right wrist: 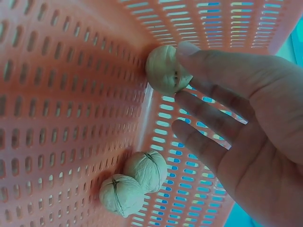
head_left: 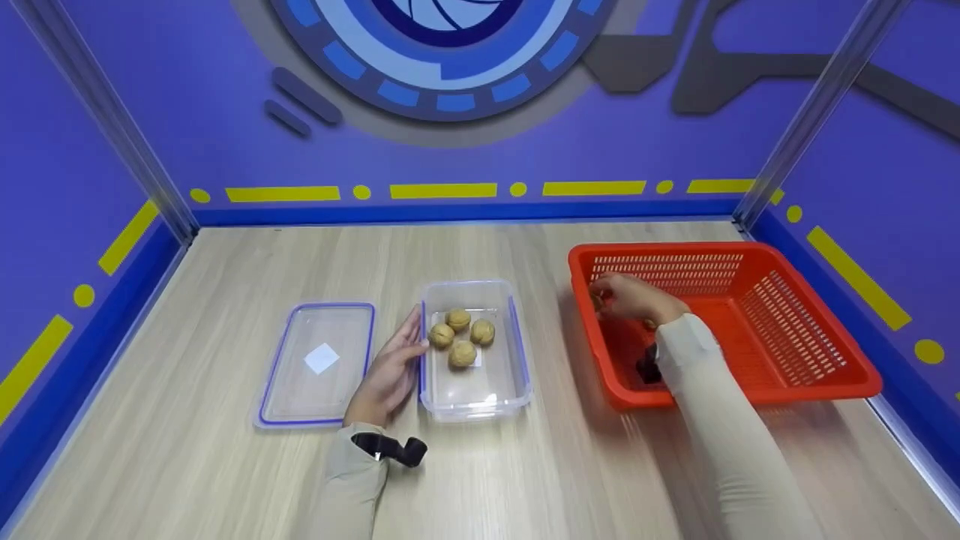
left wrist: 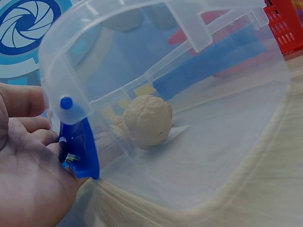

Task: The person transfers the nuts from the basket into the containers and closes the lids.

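A clear plastic container (head_left: 480, 390) with blue side clips stands at the middle of the table, holding several walnuts (head_left: 463, 354). Along its left wall my left hand (head_left: 388, 375) rests with fingers extended, the thumb at the rim; in the left wrist view the palm faces a blue clip (left wrist: 80, 146). My right hand (head_left: 634, 298) reaches into the red basket (head_left: 739, 397) at its left end. Thumb and fingertips pinch a walnut (right wrist: 162, 70) close to the basket wall. Two other walnuts (right wrist: 146, 171) lie together in the basket, below the hand in the right wrist view.
Left of the container lies its clear lid (head_left: 319, 397) with a blue seal and a white square sticker (head_left: 322, 358). Blue printed panels (head_left: 450, 161) enclose the wooden table (head_left: 225, 465) at the back and sides. The basket stands close to the right panel.
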`<state>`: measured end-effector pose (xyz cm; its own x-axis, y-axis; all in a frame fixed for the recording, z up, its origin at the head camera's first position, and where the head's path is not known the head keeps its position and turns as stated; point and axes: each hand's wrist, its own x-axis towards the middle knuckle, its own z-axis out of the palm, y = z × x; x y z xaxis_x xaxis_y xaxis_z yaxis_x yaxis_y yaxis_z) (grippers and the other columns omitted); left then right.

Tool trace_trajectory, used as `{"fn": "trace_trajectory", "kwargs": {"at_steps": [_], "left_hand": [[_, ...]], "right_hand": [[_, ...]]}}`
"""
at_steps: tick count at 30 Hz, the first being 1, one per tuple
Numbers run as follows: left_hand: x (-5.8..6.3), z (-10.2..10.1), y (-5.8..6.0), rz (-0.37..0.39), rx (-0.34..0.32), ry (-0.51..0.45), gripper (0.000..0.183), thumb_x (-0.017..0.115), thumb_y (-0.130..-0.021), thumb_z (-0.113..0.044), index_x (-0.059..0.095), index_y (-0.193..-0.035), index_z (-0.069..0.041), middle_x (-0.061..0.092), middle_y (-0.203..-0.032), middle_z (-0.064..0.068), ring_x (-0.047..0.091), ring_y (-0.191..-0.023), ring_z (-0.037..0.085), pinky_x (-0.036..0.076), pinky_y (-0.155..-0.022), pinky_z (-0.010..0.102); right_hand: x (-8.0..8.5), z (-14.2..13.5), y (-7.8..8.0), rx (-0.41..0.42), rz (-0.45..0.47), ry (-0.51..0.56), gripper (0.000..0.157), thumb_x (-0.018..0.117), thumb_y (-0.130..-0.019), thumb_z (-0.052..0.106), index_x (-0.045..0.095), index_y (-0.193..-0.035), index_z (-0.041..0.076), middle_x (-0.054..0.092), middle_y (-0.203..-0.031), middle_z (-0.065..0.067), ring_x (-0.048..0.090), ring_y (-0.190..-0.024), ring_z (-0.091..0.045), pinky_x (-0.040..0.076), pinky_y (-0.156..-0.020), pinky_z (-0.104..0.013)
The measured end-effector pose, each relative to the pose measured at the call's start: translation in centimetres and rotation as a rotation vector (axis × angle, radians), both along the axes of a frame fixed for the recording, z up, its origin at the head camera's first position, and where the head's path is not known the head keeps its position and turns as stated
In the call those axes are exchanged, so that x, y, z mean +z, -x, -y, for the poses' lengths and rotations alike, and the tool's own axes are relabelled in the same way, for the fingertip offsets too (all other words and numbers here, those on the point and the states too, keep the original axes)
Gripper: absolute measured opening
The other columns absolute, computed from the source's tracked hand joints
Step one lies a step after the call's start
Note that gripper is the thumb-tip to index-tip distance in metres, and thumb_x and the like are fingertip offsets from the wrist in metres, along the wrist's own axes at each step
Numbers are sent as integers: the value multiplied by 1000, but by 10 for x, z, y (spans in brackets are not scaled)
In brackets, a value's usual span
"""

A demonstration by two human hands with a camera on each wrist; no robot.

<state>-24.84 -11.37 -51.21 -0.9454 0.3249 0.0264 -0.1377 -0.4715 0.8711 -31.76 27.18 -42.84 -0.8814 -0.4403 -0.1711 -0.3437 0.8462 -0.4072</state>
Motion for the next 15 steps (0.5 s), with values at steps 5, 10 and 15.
{"fn": "trace_trajectory", "kwargs": {"at_steps": [5, 10, 15], "left_hand": [[1, 0, 0, -1, 2, 2, 70, 35, -92, 11, 3, -153, -3, -10, -162, 8, -13, -149, 22, -9, -122, 34], [1, 1, 0, 12, -4, -13, 71, 36, -92, 11, 3, -153, -4, -9, -162, 7, -12, -149, 22, -8, -122, 34], [1, 1, 0, 16, -9, -14, 72, 36, -92, 11, 3, -153, -5, -9, -162, 7, -12, -149, 21, -8, -122, 34]], "right_hand": [[0, 0, -1, 11, -11, -9, 29, 64, -86, 2, 66, -115, 1, 60, -112, -16, 56, -93, -27, 56, -84, -43], [0, 1, -1, -39, 46, -16, 30, 63, -88, 4, 64, -118, 6, 65, -108, -12, 58, -90, -24, 56, -83, -40], [1, 1, 0, -51, 68, -14, 28, 61, -88, 1, 65, -114, 9, 65, -99, -9, 58, -86, -22, 55, -77, -34]]}}
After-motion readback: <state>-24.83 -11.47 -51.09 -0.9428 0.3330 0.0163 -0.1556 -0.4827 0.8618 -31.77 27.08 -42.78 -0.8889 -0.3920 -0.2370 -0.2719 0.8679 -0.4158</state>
